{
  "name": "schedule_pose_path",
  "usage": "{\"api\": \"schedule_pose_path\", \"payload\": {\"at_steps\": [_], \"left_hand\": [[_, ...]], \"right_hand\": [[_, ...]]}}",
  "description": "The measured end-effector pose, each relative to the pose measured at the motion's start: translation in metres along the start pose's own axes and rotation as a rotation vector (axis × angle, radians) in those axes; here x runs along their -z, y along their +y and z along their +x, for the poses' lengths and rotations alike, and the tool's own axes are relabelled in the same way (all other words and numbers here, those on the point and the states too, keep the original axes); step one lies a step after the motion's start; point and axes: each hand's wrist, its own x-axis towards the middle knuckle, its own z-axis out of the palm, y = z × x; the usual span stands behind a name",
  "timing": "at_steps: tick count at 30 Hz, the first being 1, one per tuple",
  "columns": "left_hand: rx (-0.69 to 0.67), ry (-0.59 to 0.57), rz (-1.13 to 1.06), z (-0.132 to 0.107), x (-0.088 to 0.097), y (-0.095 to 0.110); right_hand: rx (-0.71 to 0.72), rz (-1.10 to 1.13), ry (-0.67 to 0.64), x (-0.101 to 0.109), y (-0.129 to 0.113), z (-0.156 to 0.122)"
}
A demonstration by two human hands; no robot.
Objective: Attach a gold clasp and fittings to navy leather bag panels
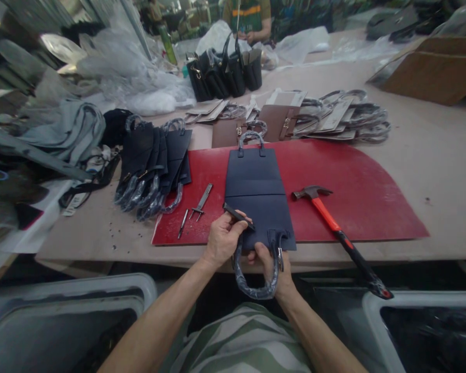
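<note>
A flat navy bag panel [256, 173] lies lengthwise on the red board [334, 171], with plastic-wrapped handles at both ends. My left hand [222, 237] pinches a dark narrow strip [238, 216] over the lower half of the panel; whether it is a strap or a tool I cannot tell. Beneath the near edge, my right hand [282, 274] grips the panel, thumb on top and fingers partly hidden. The near wrapped handle [256, 294] hangs over the table edge between my hands. To the right rests a claw hammer [326, 210] with an orange and black handle.
A pronged metal tool [204, 199] and a small metal rod [183, 224] lie left of the panel. Navy panels [151, 155] are stacked farther left. Brown panels [275, 122] and black bags [225, 75] stand behind. Plastic bins [143, 282] flank me; a person [252, 23] is across the table.
</note>
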Motion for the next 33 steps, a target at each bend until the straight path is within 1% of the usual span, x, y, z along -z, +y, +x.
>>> {"api": "schedule_pose_path", "payload": {"at_steps": [5,14,17,22,26,33], "left_hand": [[-0.013,-0.042,0.061,0.002,0.000,0.008],[0.072,-0.065,-0.052,0.006,0.000,0.007],[0.088,-0.076,-0.072,0.006,0.001,0.007],[0.101,-0.059,-0.060,0.006,0.001,0.007],[0.092,-0.052,-0.029,0.006,0.001,0.006],[0.056,-0.057,0.023,0.003,0.002,0.008]], "right_hand": [[-0.006,0.145,0.045,-0.012,0.004,0.007],[-0.064,0.327,0.078,-0.017,0.002,0.009],[-0.079,0.350,0.074,-0.017,0.002,0.010],[-0.097,0.356,0.074,-0.017,0.000,0.010],[-0.090,0.358,0.103,-0.017,0.001,0.011],[-0.092,0.348,0.099,-0.017,0.004,0.012]]}}
